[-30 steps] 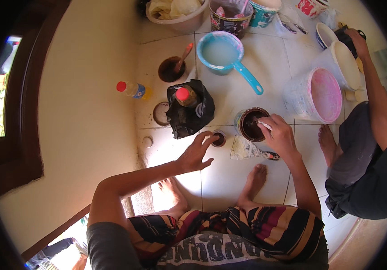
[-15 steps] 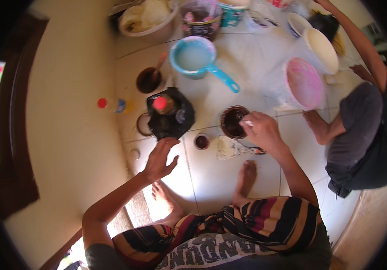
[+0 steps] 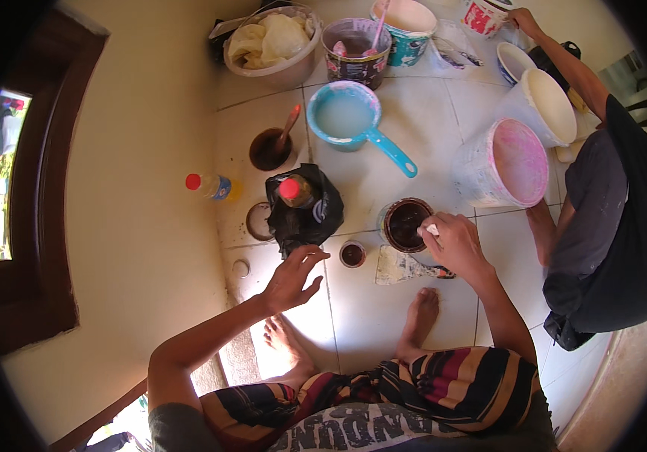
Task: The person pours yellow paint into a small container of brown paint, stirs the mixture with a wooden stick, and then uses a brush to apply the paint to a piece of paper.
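Note:
My right hand (image 3: 459,245) is closed round the white end of a thin tool whose kind I cannot make out. That tool reaches into a jar (image 3: 408,224) of dark brown liquid on the tiled floor. Just below the jar lies a paint-smeared scraper (image 3: 406,267) with a dark handle. A small cup (image 3: 352,255) of dark liquid stands left of it. My left hand (image 3: 293,280) hovers with fingers apart, holding nothing, just below a black plastic bag (image 3: 322,215). In the bag stands a red-capped bottle (image 3: 299,193).
Beyond are a blue long-handled dipper (image 3: 344,117), a brown pot (image 3: 271,149) with a brush, and a red-capped bottle (image 3: 210,186) near the wall. Buckets, a pink-stained one (image 3: 515,164) among them, stand right, beside another person (image 3: 602,211) whose hand touches a small white-and-red bucket (image 3: 483,18).
The whole view has shifted, so things appear lower and farther right. My right hand stays at the jar with its tool; my left hand is still open below the bag.

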Demonstrator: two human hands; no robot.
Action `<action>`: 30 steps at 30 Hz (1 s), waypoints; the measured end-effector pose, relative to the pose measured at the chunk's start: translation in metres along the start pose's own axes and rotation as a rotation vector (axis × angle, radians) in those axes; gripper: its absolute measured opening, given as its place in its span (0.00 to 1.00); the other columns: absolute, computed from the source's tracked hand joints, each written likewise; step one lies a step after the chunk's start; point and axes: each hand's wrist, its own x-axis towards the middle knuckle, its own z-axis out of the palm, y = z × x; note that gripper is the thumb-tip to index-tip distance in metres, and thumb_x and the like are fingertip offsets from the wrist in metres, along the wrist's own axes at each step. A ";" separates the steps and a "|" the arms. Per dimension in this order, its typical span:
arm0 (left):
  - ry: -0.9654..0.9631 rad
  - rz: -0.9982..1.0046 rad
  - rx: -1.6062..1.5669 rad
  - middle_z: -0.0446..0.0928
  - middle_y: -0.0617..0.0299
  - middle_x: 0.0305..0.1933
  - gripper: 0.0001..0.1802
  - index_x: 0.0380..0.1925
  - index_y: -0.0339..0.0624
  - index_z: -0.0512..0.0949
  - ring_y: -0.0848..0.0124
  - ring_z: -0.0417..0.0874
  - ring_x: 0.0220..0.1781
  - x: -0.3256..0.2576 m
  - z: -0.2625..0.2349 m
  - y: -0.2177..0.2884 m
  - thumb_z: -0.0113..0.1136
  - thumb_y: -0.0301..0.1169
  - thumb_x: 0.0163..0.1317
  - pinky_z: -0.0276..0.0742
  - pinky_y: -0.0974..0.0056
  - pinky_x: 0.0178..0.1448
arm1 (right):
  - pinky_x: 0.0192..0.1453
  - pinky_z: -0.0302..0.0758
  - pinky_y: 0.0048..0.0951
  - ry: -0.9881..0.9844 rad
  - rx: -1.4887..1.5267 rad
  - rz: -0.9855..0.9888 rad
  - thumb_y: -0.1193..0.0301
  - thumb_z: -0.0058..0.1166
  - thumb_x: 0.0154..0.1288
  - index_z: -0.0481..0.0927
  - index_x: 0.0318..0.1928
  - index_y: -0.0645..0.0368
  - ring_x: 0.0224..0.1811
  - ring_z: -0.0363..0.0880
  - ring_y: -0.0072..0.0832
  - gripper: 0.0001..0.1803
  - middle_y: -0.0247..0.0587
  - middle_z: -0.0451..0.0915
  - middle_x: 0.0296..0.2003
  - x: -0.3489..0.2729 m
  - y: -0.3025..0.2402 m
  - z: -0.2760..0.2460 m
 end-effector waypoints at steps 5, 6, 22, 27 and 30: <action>-0.003 0.029 0.038 0.69 0.52 0.59 0.27 0.59 0.47 0.69 0.52 0.76 0.59 -0.002 0.003 -0.007 0.65 0.29 0.59 0.79 0.54 0.59 | 0.36 0.71 0.38 0.069 0.140 -0.061 0.69 0.63 0.62 0.84 0.35 0.54 0.30 0.80 0.37 0.04 0.36 0.82 0.29 0.006 -0.002 0.012; -0.011 0.033 0.033 0.69 0.52 0.59 0.27 0.59 0.47 0.70 0.52 0.76 0.59 0.000 0.006 -0.006 0.65 0.29 0.58 0.79 0.54 0.59 | 0.36 0.70 0.37 0.105 0.111 -0.076 0.69 0.63 0.62 0.84 0.36 0.54 0.30 0.80 0.37 0.04 0.36 0.82 0.29 0.009 0.000 0.009; 0.168 0.081 0.085 0.70 0.51 0.56 0.27 0.56 0.43 0.72 0.52 0.76 0.57 0.016 -0.005 -0.011 0.65 0.21 0.54 0.77 0.55 0.57 | 0.50 0.61 0.37 0.179 -0.079 -0.117 0.67 0.62 0.64 0.82 0.34 0.53 0.28 0.78 0.31 0.05 0.33 0.82 0.28 0.009 0.018 0.008; 0.144 0.069 0.080 0.70 0.52 0.56 0.28 0.57 0.44 0.72 0.52 0.76 0.57 0.015 -0.003 -0.011 0.65 0.21 0.55 0.77 0.55 0.57 | 0.51 0.62 0.37 -0.002 0.008 -0.044 0.68 0.63 0.63 0.83 0.34 0.54 0.30 0.77 0.31 0.05 0.32 0.84 0.30 -0.003 0.009 0.007; 0.098 0.057 0.058 0.70 0.51 0.57 0.27 0.57 0.44 0.72 0.52 0.76 0.57 0.013 0.001 -0.009 0.65 0.21 0.55 0.78 0.55 0.56 | 0.52 0.62 0.38 0.121 0.087 -0.140 0.67 0.63 0.63 0.83 0.33 0.54 0.27 0.77 0.32 0.05 0.34 0.81 0.25 0.000 0.009 0.019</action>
